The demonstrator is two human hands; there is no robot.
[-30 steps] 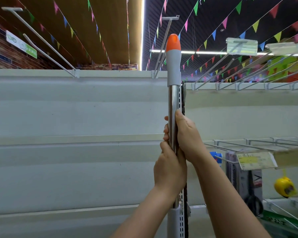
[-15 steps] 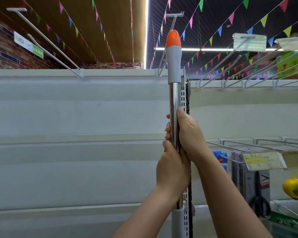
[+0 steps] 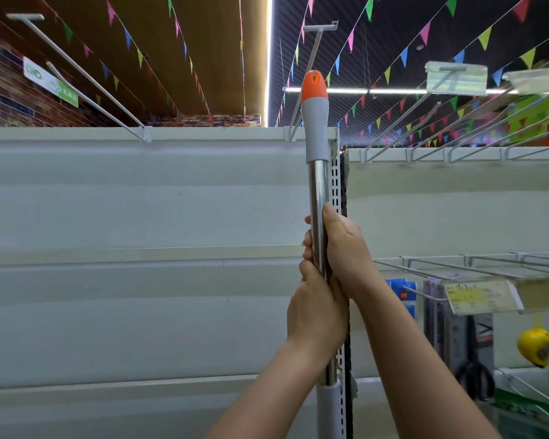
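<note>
A long metal pole (image 3: 317, 188) stands upright in front of me, with a grey grip and an orange tip at its top. My right hand (image 3: 343, 248) grips the shiny shaft with the thumb pointing up. Just below it, my left hand (image 3: 316, 308) wraps round the same pole, touching the right hand. The pole's lower end runs out of the frame at the bottom.
A white store shelving wall (image 3: 140, 217) fills the left, with a slotted upright (image 3: 336, 179) behind the pole. Wire display hooks (image 3: 457, 267) jut out on the right with price tags (image 3: 482, 299), boxed goods, scissors and a yellow item (image 3: 536, 345). Long hooks stick out overhead.
The pole's top has dropped lower in view and shifted slightly right as the camera tilted up. Both hands keep the same grip.
</note>
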